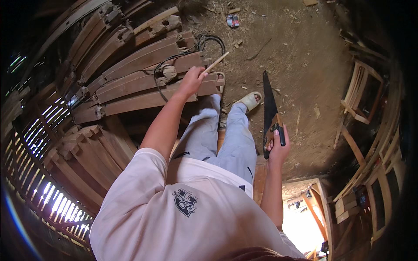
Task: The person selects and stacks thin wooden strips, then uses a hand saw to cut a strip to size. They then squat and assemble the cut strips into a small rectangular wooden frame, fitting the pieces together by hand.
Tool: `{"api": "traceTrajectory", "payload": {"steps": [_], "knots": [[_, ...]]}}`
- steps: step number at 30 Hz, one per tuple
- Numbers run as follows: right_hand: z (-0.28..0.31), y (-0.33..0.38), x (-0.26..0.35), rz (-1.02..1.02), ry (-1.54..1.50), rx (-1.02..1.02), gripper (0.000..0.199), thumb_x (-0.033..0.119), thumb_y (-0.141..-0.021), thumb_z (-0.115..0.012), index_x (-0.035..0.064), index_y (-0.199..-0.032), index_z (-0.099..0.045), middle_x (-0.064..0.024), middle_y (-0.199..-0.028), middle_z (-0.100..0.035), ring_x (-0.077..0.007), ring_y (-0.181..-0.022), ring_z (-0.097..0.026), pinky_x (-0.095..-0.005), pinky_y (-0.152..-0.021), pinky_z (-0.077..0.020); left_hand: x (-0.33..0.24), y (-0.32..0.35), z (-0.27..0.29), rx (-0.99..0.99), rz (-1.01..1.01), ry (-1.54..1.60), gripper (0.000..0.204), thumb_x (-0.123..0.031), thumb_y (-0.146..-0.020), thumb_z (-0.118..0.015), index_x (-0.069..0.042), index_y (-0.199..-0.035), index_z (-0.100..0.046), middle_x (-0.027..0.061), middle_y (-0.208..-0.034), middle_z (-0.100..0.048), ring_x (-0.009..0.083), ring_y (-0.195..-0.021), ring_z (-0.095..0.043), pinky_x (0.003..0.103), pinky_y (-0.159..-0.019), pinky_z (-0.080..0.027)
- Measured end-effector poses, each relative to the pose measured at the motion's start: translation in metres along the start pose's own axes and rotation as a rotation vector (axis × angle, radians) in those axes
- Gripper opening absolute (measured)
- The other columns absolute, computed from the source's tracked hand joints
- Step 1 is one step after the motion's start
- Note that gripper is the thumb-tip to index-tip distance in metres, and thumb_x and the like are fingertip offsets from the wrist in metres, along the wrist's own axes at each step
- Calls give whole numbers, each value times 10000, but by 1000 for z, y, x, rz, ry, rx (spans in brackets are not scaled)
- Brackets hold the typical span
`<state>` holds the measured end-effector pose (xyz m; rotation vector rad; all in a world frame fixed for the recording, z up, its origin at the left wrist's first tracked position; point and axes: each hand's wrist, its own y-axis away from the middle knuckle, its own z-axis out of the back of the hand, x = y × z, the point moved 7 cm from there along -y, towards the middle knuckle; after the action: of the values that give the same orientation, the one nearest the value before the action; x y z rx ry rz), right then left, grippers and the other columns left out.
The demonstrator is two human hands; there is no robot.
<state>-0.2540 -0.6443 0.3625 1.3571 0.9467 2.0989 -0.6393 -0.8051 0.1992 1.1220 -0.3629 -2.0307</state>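
Dark metal makes up the blade of the handsaw (pixel 270 102), held over bare ground just right of a pale sandal (pixel 251 101); it should be fairly light, springy sideways, and safest taken by its handle, where the right hand (pixel 279 145) is curled. The left hand (pixel 191 81) is closed around one end of a slim wooden stick (pixel 218 61), likely light and stiff, above stacked timbers (pixel 135 61).

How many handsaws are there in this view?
1. The dark-bladed handsaw is in your right hand, its blade pointing away from you. Others could be hidden in the shadows or behind the stacked timbers on your left.
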Motion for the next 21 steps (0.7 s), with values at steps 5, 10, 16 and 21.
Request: {"api": "traceTrajectory", "payload": {"steps": [5,10,16,21], "knots": [[-29,7,-25,-39,-51,-101,469,120,-1014,-630,42,-1465,-526,45,-668,-455,-43,-529,-386,-226,-463,-353,17,-38,-18,56,21,51,247,-239,-999,-602,-50,-1157,-618,188,-1016,-670,386,-1045,-607,474,-860,-484],[-74,4,-24,8,0,-80,480,100,-1022,-607,22,-1484,-499,35,-691,-462,-43,-540,-384,-227,-470,-358,43,-62,-38,-109,-274,-139,230,-149,-955,-611,-108,-1177,-652,155,-1009,-630,377,-1022,-614,489,-825,-517],[-127,-6,-12,72,-3,-20,494,85,-1017,-600,11,-1492,-484,-6,-811,-561,-46,-561,-436,-227,-484,-379,42,-72,-43,-240,-369,-277,393,-116,-931,-656,-166,-1321,-653,106,-1049,-585,310,-948,-629,437,-791,-540],[-160,-20,-5,95,-63,46,505,84,-1010,-604,0,-1492,-478,-23,-853,-598,-44,-574,-466,-223,-491,-389,65,-83,-40,-412,-405,-494,459,-202,-917,-684,-178,-1373,-633,90,-1127,-567,281,-1088,-548,437,-962,-466]]}}
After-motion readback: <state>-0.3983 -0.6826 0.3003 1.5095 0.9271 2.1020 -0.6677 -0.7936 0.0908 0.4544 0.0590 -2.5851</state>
